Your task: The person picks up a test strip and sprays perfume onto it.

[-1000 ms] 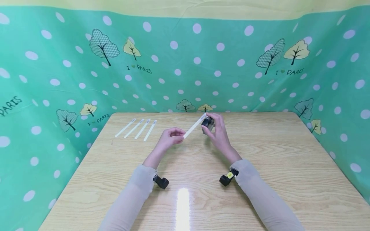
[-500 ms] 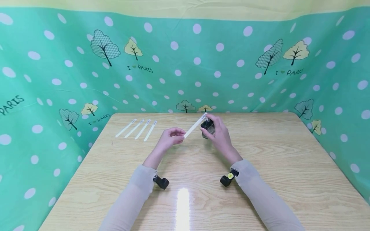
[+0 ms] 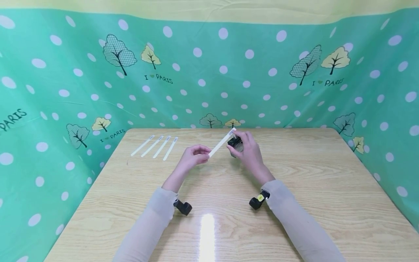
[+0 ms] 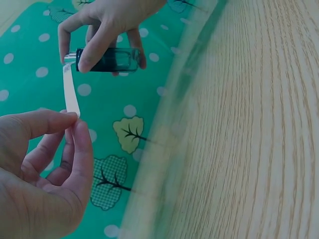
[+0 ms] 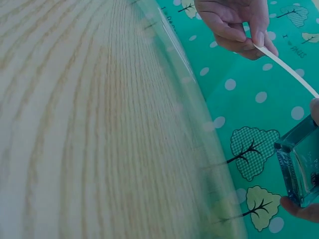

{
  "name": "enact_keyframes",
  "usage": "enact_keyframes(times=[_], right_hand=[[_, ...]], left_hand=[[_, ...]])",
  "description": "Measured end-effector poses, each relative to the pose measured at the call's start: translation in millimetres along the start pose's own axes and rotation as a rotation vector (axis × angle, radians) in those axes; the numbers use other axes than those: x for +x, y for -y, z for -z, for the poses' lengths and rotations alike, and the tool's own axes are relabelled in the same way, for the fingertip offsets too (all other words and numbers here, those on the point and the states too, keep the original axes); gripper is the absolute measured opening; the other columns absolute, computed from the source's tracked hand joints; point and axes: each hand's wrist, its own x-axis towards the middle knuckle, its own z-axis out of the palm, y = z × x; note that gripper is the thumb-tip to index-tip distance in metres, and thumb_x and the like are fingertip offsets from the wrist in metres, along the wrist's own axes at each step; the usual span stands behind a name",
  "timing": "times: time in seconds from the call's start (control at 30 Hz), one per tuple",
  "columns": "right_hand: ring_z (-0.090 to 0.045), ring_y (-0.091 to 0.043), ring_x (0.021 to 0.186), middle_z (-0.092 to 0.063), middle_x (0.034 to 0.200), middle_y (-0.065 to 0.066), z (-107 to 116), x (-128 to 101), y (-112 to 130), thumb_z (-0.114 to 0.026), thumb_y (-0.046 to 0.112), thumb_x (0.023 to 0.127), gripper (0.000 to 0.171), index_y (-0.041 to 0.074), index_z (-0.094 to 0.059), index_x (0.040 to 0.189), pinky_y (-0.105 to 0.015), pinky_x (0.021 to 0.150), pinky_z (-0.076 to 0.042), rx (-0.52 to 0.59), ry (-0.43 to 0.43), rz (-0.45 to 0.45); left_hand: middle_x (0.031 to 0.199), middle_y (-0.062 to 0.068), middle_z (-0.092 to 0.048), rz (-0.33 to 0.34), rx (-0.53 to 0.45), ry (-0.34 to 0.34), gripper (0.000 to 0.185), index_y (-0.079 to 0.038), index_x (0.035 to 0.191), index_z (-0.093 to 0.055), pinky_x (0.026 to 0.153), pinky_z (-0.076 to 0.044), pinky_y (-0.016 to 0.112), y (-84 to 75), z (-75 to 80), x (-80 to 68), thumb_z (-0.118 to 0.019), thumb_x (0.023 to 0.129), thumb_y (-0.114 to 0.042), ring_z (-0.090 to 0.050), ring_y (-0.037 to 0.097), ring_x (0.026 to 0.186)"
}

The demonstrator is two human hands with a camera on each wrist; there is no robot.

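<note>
My left hand pinches the lower end of a white paper test strip between thumb and forefinger. The strip slants up to the right, its printed end close by the bottle. My right hand grips a glass perfume bottle, thumb and fingers around its sides. In the left wrist view its forefinger lies at the silvery spray top, right where the strip's far end is. The bottle's thick clear glass base shows in the right wrist view; much of the rest is hidden by the hand or out of frame.
Several more white strips lie side by side at the table's back left. The wooden table ends at a green dotted cloth behind it. A black camera sits at the left wrist, another camera at the right.
The bottle has tilted in my right hand, its base now showing lower and nearer to me than a second ago. The strip and my left hand have barely moved.
</note>
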Motion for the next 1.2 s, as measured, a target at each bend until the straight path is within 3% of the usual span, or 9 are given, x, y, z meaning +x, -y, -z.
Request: enact_keyframes(times=[0.13, 0.23, 0.5, 0.73, 1.0, 1.2], right_hand=[[-0.055, -0.026, 0.068, -0.056, 0.107, -0.016, 1.0, -0.1, -0.1, -0.081, 0.027, 0.084, 0.063, 0.018, -0.048, 0.137, -0.033, 0.054, -0.054, 0.003, 0.014, -0.022], [-0.055, -0.026, 0.067, -0.055, 0.109, -0.016, 2.7, -0.1, -0.1, -0.08, 0.028, 0.085, 0.063, 0.02, -0.047, 0.139, -0.034, 0.054, -0.054, 0.015, 0.033, -0.054], [-0.065, -0.034, 0.087, -0.057, 0.116, -0.016, 6.7, -3.7, -5.0, -0.079, 0.029, 0.085, 0.064, 0.02, -0.047, 0.14, -0.045, 0.072, -0.063, 0.051, 0.042, -0.107], [-0.062, -0.04, 0.113, -0.058, 0.131, -0.021, 9.7, -4.2, -9.5, -0.083, 0.035, 0.08, 0.086, 0.013, -0.035, 0.147, -0.055, 0.098, -0.055, 0.126, 0.066, -0.221], [-0.062, -0.035, 0.112, -0.063, 0.127, -0.016, 11.3, -2.3, -14.6, -0.088, 0.031, 0.076, 0.072, 0.008, -0.051, 0.134, -0.05, 0.097, -0.056, 0.203, 0.033, -0.249], [-0.063, -0.034, 0.109, -0.065, 0.123, -0.016, 14.2, -1.1, -17.0, -0.089, 0.024, 0.074, 0.069, 0.008, -0.054, 0.131, -0.05, 0.091, -0.057, 0.229, 0.007, -0.25]], left_hand=[[0.087, -0.003, -0.064, -0.001, -0.007, -0.011, 0.03, 0.009, 0.117, -0.063, 0.08, -0.062, 0.023, 0.9, 2.3, 0.5, -0.066, 0.087, 0.006, -0.063, 0.007, 0.08], [0.088, -0.002, -0.064, -0.001, -0.006, -0.017, 0.03, 0.008, 0.117, -0.063, 0.08, -0.062, 0.023, 1.2, 4.4, 0.5, -0.066, 0.087, 0.006, -0.064, 0.008, 0.081], [0.091, -0.002, -0.066, 0.003, -0.005, -0.038, 0.028, 0.005, 0.116, -0.064, 0.08, -0.061, 0.021, 3.8, 12.2, -0.3, -0.066, 0.088, 0.005, -0.064, 0.009, 0.083], [0.091, -0.002, -0.066, 0.012, -0.011, -0.049, 0.03, 0.006, 0.118, -0.063, 0.081, -0.061, 0.021, 5.5, 18.0, -2.0, -0.066, 0.088, 0.004, -0.064, 0.009, 0.084], [0.094, -0.001, -0.065, 0.034, 0.0, -0.074, 0.032, 0.004, 0.12, -0.063, 0.085, -0.061, 0.023, 5.5, 25.4, -3.3, -0.066, 0.088, 0.004, -0.064, 0.011, 0.087], [0.095, -0.001, -0.067, 0.043, -0.002, -0.085, 0.032, 0.004, 0.12, -0.063, 0.083, -0.061, 0.021, 7.1, 33.0, -2.7, -0.067, 0.089, 0.003, -0.065, 0.01, 0.087]])
